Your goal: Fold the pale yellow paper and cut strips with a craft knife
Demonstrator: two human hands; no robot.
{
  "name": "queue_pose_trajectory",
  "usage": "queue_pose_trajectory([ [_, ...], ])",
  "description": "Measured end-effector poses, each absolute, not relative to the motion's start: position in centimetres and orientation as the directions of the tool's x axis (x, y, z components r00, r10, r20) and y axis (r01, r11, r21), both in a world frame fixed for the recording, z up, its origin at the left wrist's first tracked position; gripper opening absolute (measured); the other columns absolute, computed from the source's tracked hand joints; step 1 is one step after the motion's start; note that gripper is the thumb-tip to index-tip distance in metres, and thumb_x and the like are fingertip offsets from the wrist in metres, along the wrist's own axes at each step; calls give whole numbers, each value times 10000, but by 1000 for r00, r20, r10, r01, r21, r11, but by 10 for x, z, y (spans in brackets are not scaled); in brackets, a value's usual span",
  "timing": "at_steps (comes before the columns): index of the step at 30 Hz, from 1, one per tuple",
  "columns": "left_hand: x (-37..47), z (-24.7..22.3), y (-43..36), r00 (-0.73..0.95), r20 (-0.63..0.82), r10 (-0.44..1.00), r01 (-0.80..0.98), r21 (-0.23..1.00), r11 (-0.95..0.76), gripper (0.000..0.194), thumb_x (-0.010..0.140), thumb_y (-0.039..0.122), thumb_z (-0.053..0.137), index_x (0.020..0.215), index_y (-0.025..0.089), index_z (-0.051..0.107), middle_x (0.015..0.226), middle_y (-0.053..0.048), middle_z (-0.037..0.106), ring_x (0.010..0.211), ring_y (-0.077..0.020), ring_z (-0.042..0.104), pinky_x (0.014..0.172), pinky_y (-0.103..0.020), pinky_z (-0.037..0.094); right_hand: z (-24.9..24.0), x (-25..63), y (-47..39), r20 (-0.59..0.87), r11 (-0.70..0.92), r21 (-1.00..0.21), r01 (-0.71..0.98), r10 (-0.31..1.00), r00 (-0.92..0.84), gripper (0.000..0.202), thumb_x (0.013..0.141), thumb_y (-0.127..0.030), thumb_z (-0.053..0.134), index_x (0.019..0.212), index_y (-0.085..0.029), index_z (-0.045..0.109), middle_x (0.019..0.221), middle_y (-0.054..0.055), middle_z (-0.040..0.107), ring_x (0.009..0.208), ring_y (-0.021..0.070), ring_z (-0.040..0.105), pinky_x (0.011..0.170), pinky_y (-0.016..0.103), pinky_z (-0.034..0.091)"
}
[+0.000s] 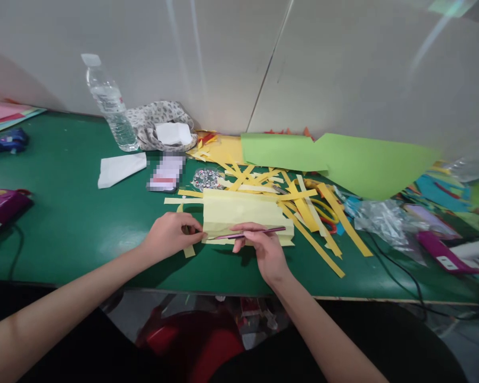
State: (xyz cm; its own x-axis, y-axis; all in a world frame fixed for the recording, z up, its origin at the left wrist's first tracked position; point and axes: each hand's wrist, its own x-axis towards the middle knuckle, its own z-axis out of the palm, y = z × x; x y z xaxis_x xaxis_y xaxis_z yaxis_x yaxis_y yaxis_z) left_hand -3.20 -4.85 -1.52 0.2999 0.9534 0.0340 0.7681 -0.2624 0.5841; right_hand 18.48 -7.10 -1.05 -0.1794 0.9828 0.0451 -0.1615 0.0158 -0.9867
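- While our left hand (pixel 171 234) pinches the near left edge of the pale yellow paper (pixel 243 213), fingers drawn together on it, the sheet lies flat on the green table (pixel 72 223).
- Our right hand (pixel 263 250) is closed around a thin pencil (pixel 249 233), which lies almost level along the near edge of the pale yellow paper, its tip pointing toward our left hand.
- Just behind and to the right of the pale yellow paper we see a heap of darker yellow strips (pixel 315 223), some of them touching it.
- Farther behind the paper, on its right, lie large green sheets (pixel 343 159).
- Behind the paper to the left we see a blurred card (pixel 166 173), a white folded sheet (pixel 120 167) and a water bottle (pixel 112 106) standing upright.
- Right of the paper, past the strips, sits crumpled clear plastic (pixel 383 218).
- Well to the left of the paper, at the table's edge, lies a purple device (pixel 2 207).
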Motion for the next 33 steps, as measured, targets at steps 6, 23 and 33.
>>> queue_pose_trajectory([
  [6,-32,-15,-50,326,18,945,767,580,-276,179,743,389,598,726,258,718,663,41,653,545,-99,516,497,-205,323,0,190,-65,-23,-44,-993,-107,980,-196,216,728,-250,525,744,-173,726,536,20,657,572,173,598,690,324,439],
  [23,-38,-16,-49,387,49,921,753,560,-346,169,753,373,594,778,268,724,644,49,661,538,-90,527,498,-189,323,-10,178,-62,-89,-97,-991,-89,991,-96,211,731,-308,650,683,-201,475,520,-15,662,436,128,585,505,256,478],
  [33,-38,-14,-49,403,33,914,762,541,-356,180,767,368,577,801,259,716,634,44,653,532,-91,530,500,-187,322,-8,176,-62,-107,-112,-993,-29,984,-142,269,716,-373,672,679,-205,464,559,-1,684,435,122,575,504,254,453],
])
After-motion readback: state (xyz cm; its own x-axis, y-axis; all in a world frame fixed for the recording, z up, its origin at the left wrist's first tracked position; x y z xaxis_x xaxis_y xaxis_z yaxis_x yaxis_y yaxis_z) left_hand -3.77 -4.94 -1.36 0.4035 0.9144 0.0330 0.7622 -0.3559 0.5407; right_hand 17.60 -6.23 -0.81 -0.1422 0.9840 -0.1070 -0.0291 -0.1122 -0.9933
